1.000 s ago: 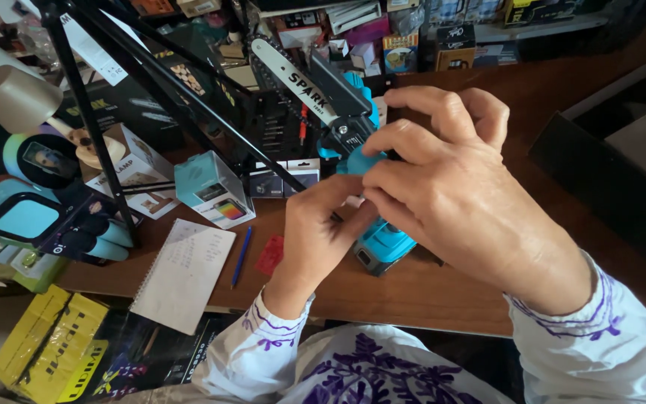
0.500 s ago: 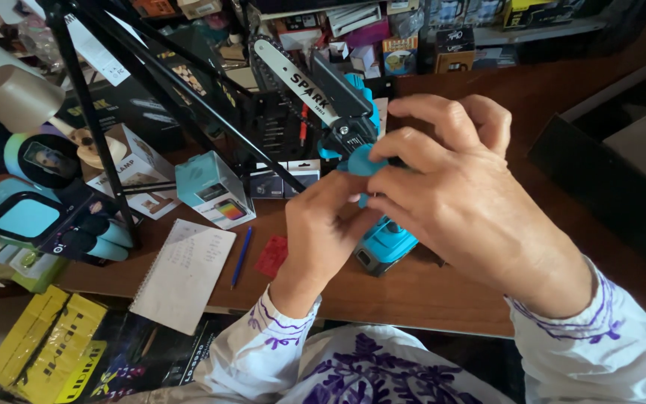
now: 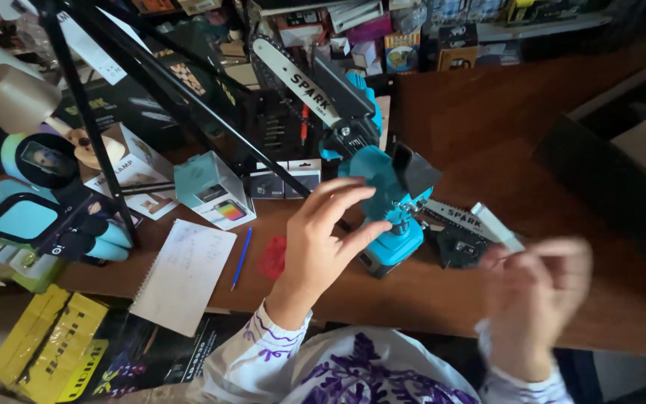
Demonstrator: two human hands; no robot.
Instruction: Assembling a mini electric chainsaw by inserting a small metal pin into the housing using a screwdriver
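Tabletop of dark reddish wood fills most of what we see, crowded along its far and left sides with boxes and packages. Across the left, black tripod legs slant down over the clutter. Near the middle stands the teal mini chainsaw, its bar and chain pointing up and away to the left, its battery end resting near the front edge. Just right of it lies a loose black chain and bar piece. Our left hand is spread fairly wide, fingertips touching the teal body and its small knob, not closed around it. Our right hand hovers low at the right, well apart from the saw, blurred; we cannot tell whether it grips anything. Left of the saw sit a small teal box, a spiral notepad, a red scrap and a blue pen.
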